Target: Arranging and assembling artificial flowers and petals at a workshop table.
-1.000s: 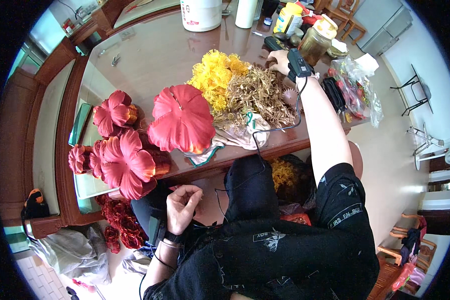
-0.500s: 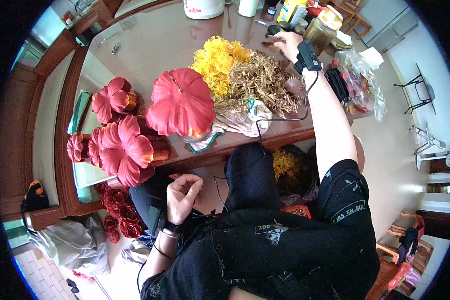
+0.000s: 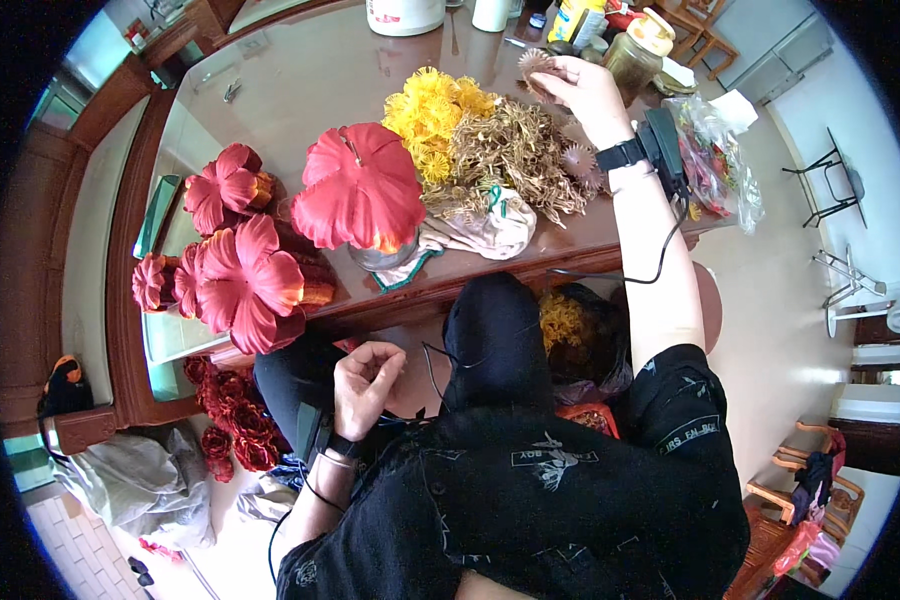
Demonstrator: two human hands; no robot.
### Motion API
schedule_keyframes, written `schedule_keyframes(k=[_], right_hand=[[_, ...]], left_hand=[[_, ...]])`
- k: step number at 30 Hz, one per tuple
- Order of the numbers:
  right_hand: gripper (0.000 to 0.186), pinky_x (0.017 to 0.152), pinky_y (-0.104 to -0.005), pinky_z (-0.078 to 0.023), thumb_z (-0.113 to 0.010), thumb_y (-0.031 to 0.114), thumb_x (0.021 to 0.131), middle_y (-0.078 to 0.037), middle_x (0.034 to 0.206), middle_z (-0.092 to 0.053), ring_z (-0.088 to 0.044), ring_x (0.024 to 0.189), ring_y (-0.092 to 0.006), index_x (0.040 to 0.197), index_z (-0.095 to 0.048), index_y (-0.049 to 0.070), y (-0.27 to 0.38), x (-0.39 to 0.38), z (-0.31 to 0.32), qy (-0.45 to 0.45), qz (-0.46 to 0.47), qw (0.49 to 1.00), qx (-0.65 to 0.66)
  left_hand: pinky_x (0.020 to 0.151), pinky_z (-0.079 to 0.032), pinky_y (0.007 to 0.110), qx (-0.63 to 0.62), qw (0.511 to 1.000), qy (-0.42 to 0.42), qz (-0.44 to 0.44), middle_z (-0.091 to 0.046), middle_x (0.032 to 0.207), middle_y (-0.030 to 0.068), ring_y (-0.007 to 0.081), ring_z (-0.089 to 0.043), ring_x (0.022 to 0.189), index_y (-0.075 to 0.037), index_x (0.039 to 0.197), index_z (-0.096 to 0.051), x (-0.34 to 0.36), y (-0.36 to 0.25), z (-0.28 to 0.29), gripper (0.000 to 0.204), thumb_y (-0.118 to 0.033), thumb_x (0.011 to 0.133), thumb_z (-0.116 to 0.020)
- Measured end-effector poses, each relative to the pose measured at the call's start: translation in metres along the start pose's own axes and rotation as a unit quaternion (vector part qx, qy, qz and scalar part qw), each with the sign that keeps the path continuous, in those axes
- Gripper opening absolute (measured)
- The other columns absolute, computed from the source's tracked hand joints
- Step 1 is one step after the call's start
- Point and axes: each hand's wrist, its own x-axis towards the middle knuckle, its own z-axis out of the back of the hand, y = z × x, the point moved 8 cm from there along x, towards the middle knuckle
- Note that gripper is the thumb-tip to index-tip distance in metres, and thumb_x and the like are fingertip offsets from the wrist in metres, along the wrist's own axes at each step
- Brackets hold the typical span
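Note:
My right hand (image 3: 580,88) is stretched over the far right of the table, pinching a round brownish disc with a fringed, spiky edge (image 3: 536,66). Close to it lies a heap of tan, dried-looking stems (image 3: 515,150), with a similar pinkish fringed disc (image 3: 578,160) at its right side. Yellow fringed flower centres (image 3: 435,110) are piled to the left of the stems. Above my lap, my left hand (image 3: 368,385) is closed, thumb against fingers; whether anything is in it I cannot make out. A large red artificial flower (image 3: 358,185) stands near the table's front edge.
Stacked red petal pieces (image 3: 250,275) sit at the table's left. A white cloth glove (image 3: 500,230) lies at the front edge. A brown jar (image 3: 638,55) and a clear plastic bag (image 3: 720,165) stand right of my arm. Dark red flowers (image 3: 250,420) are beside my left leg.
My right hand has lifted and turned a little left, and the fringed disc now shows in its fingers. My left hand has stayed nearly still.

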Motion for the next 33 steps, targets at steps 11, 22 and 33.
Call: schedule_keyframes(k=[11, 22, 33], right_hand=[[0.027, 0.065, -0.0242, -0.049, -0.072, 0.014, 0.084, -0.008, 0.085, -0.070, -0.062, 0.073, -0.0089, 0.104, -0.065, -0.003, 0.057, -0.079, -0.088, 0.085, -0.010, 0.990, -0.116], [0.023, 0.072, -0.0291, -0.051, -0.066, 0.014, 0.087, -0.013, 0.095, -0.068, -0.066, 0.081, -0.0210, 0.106, -0.067, 0.000, 0.066, -0.087, -0.101, 0.105, 0.010, 0.983, -0.149], [0.015, 0.064, -0.0273, -0.047, -0.069, 0.014, 0.084, -0.009, 0.080, -0.064, -0.063, 0.074, -0.0199, 0.097, -0.073, 0.008, 0.092, -0.092, -0.093, 0.044, 0.101, 0.976, -0.190]], left_hand=[[0.063, -0.044, 0.018, -0.002, 1.000, 0.009, -0.010, -0.064, 0.079, -0.0012, 0.0034, -0.056, 0.071, 0.001, 0.094, -0.065, -0.004, 0.006, 0.000, 0.010, -0.008, 0.089, -0.063], [0.064, -0.044, 0.018, 0.000, 1.000, -0.001, -0.029, -0.064, 0.080, -0.0015, 0.0035, -0.056, 0.071, 0.002, 0.093, -0.065, -0.010, 0.003, 0.003, 0.010, -0.007, 0.089, -0.064], [0.069, -0.045, 0.019, -0.003, 0.999, 0.014, -0.036, -0.064, 0.080, -0.0010, 0.0043, -0.056, 0.073, 0.003, 0.094, -0.065, -0.015, -0.004, 0.003, 0.010, -0.006, 0.089, -0.063]])
